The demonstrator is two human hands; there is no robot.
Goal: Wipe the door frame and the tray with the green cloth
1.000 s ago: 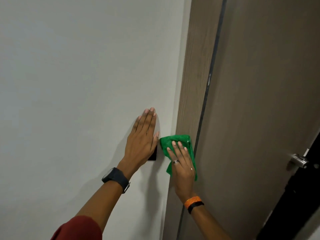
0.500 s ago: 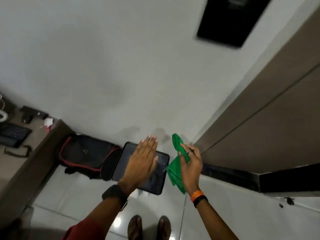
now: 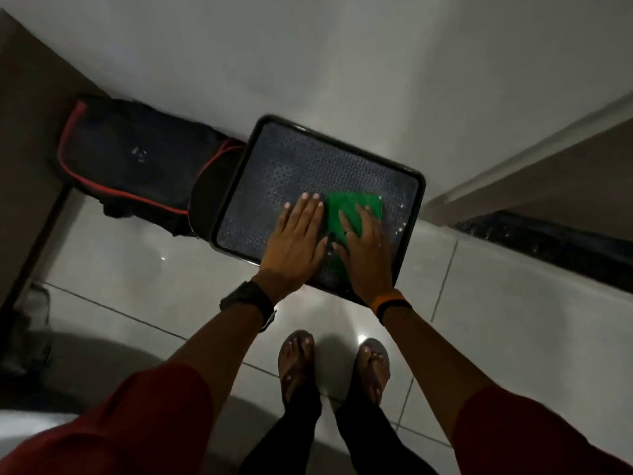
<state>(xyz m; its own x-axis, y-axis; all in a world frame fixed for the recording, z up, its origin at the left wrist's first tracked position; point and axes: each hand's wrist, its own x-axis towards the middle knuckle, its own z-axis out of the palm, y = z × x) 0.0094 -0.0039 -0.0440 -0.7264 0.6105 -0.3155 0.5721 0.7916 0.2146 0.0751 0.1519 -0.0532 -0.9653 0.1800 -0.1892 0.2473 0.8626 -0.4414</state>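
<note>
Your right hand (image 3: 364, 250) lies flat on the green cloth (image 3: 356, 210), fingers spread, pressing it onto the textured floor of the tray (image 3: 274, 173). It is a palm press, not a pinch: the cloth is pinned under the fingers rather than gripped. Your left hand (image 3: 296, 243) is flat too, fingers together, resting bare on the tray just beside the cloth; it holds nothing and seems to be steadying the tray.

The tray is dark and rectangular with a raised rim. It sits tilted, its far edge against the wall (image 3: 308, 56) and its near edge on the tiled floor (image 3: 137, 269), with a black bag (image 3: 137, 159) touching its left side. The cloth sits on the right half of the tray, toward the far edge.

Of the 2 parts of the task, you look to be on the 2nd, the tray. Most of the tray surface shows uncovered to the left of and beyond your hands, so I judge that a good share of it is yet to be passed over. The door frame (image 3: 513, 159) is off to the right, with neither hand on it; whether it is clean cannot be told from here.
</note>
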